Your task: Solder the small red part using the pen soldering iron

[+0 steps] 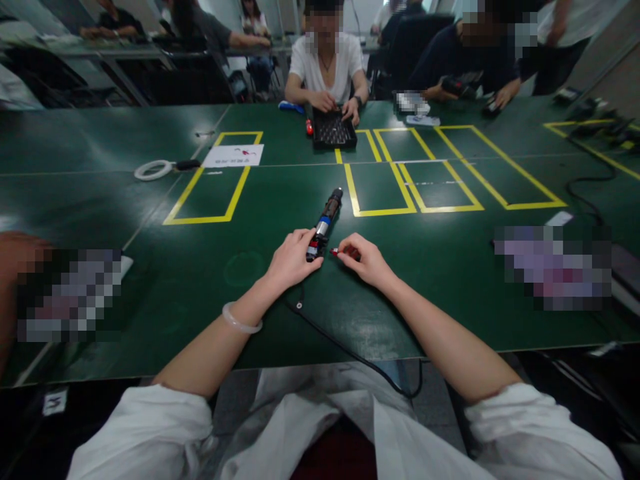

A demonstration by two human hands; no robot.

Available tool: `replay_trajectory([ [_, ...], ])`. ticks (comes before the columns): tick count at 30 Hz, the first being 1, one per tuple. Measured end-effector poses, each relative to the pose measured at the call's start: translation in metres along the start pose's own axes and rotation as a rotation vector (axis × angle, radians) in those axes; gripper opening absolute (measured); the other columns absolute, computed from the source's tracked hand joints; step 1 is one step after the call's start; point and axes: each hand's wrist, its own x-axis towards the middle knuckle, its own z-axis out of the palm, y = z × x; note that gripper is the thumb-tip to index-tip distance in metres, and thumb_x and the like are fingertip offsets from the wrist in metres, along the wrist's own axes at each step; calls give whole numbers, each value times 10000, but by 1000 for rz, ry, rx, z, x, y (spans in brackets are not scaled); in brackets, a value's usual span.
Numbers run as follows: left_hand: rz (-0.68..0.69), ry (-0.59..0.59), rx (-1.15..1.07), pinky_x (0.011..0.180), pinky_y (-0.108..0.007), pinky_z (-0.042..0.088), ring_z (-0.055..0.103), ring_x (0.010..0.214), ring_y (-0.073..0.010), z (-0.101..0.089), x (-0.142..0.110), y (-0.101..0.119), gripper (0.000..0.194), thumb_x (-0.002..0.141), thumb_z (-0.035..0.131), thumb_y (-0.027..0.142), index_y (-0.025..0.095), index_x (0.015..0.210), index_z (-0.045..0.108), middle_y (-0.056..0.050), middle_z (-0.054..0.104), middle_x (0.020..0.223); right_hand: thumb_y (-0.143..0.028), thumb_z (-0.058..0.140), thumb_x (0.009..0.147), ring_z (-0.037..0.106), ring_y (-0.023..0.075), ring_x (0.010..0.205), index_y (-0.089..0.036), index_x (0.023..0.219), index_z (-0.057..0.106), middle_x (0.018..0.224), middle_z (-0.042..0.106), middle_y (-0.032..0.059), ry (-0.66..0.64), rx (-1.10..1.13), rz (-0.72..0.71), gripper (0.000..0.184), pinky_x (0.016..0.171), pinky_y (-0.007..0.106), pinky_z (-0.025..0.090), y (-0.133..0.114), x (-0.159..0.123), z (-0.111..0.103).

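On the green table lies a long, narrow, corded power tool (325, 223), its inner parts showing: a dark front end, a blue band, a silver section and a red and black rear part. My left hand (293, 259) grips the rear of this tool, thumb on the near side and fingers over the far side. Just right of it, my right hand (367, 261) is closed in a pinch on a small red part (335, 252), apart from the tool. Fingers hide most of that part. A black cord (345, 347) trails from below my left hand over the table edge.
Yellow tape outlines (383, 213) mark the table (200, 300). Across it, a person's hands (325, 103) work over a black tray (334, 143) of small pieces. A printed sheet (235, 155) and a white cable coil (153, 169) lie ahead left. Blurred objects flank both sides.
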Motion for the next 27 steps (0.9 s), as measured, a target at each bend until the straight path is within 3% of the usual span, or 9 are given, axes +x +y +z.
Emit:
replay_trajectory([
  [5, 76, -21, -68, 1022, -414, 467, 520, 1215, -297, 4, -5, 15, 634, 828, 607, 354, 174, 1419, 466, -118, 522, 1367, -192, 579, 909, 517, 135, 710, -195, 905, 568, 873, 524, 16, -43, -96, -36, 12, 682, 269, 425, 0, 0, 0],
  [13, 95, -50, -84, 1019, -423, 473, 502, 1225, -297, 4, -7, 18, 648, 841, 591, 351, 153, 1440, 441, -126, 506, 1384, -214, 617, 904, 549, 148, 778, -196, 928, 644, 956, 551, 42, -72, -135, -14, 40, 709, 270, 450, 1, -2, 1],
  [18, 88, -56, -46, 1003, -425, 481, 499, 1222, -297, 3, -8, 20, 649, 850, 583, 348, 164, 1451, 423, -120, 498, 1395, -168, 619, 891, 544, 128, 682, -178, 917, 674, 834, 576, 23, -73, -137, -31, 61, 657, 251, 442, 1, -1, 1],
  [27, 101, 24, 63, 951, -396, 480, 530, 1147, -281, 7, -8, 26, 586, 896, 578, 440, 162, 1398, 459, -119, 534, 1330, -187, 596, 911, 554, 133, 662, -165, 877, 683, 797, 628, 37, -32, -180, -46, 97, 651, 256, 432, -2, -2, 3],
])
